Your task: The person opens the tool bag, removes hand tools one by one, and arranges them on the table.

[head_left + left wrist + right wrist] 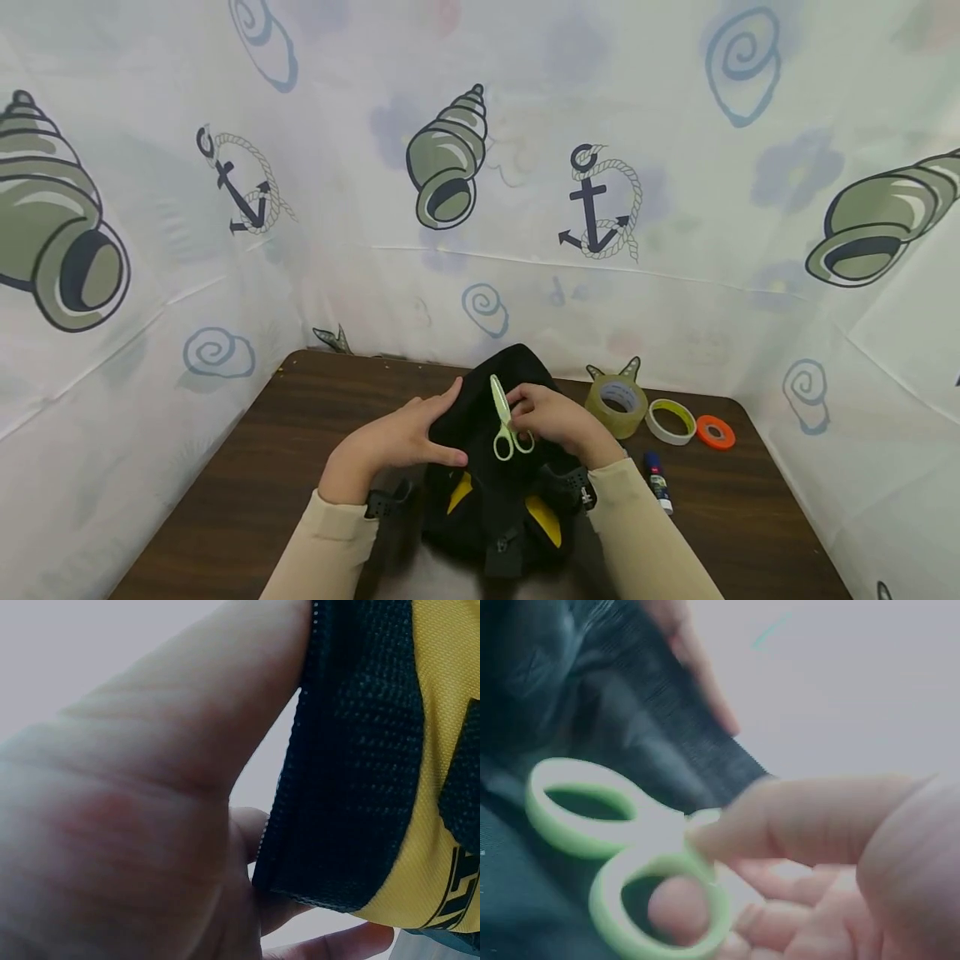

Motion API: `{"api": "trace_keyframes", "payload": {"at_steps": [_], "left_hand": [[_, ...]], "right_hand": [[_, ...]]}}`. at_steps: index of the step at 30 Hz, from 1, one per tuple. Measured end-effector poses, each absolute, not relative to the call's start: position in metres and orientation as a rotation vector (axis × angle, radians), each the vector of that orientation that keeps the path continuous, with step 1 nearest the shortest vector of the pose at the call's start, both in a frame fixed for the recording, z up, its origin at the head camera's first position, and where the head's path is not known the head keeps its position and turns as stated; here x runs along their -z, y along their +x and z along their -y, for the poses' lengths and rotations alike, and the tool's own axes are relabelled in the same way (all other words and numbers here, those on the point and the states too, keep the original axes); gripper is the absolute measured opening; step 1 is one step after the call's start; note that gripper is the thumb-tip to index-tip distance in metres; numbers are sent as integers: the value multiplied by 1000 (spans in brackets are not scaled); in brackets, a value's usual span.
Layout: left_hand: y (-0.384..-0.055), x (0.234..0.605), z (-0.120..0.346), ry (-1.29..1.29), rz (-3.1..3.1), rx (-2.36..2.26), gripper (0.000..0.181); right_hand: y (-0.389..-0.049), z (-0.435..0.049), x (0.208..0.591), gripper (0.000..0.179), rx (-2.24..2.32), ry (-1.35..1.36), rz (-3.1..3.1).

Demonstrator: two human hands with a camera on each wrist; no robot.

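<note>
A black bag with yellow panels (546, 521) stands at the middle of the table, its zip-edged rim (296, 787) showing in the left wrist view. My left hand (401, 437) holds that rim on the left side, thumb on one face and fingers on the other. Pale green scissors (502, 425) are pinched by their handles between the thumb and fingers of my right hand (555, 417), over the bag. The blade end points up and away in the head view. Close up, the scissors' finger loops (562, 832) lie before the bag's dark lining.
Right of the bag stand a wide roll of clear tape (630, 423), a white-and-yellow tape roll (663, 433) and an orange tape roll (716, 432). A blue-capped glue stick (657, 482) lies nearer. Patterned cloth (525, 292) walls the table's back and sides.
</note>
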State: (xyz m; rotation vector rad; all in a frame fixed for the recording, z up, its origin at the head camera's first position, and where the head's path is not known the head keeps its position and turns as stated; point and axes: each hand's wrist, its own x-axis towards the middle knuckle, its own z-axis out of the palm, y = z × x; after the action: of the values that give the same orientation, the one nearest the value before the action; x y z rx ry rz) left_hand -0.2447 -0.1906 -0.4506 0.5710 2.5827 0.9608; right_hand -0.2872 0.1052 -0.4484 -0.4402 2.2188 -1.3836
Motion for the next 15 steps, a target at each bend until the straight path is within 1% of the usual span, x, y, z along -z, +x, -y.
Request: {"api": "trace_keyframes", "payload": {"at_steps": [4, 8, 11, 15], "left_hand": [[-243, 452, 191, 560, -2570, -979, 119], [-242, 453, 191, 542, -2567, -979, 119], [-243, 452, 191, 547, -2578, -976, 118], [-244, 451, 191, 556, -2571, -983, 118]], "right_hand": [[-275, -119, 436, 25, 1359, -534, -2224], [-263, -138, 428, 24, 1406, -607, -2286], [-252, -151, 425, 26, 1499, -556, -2367], [-234, -163, 427, 29, 1608, -373, -2489]]}}
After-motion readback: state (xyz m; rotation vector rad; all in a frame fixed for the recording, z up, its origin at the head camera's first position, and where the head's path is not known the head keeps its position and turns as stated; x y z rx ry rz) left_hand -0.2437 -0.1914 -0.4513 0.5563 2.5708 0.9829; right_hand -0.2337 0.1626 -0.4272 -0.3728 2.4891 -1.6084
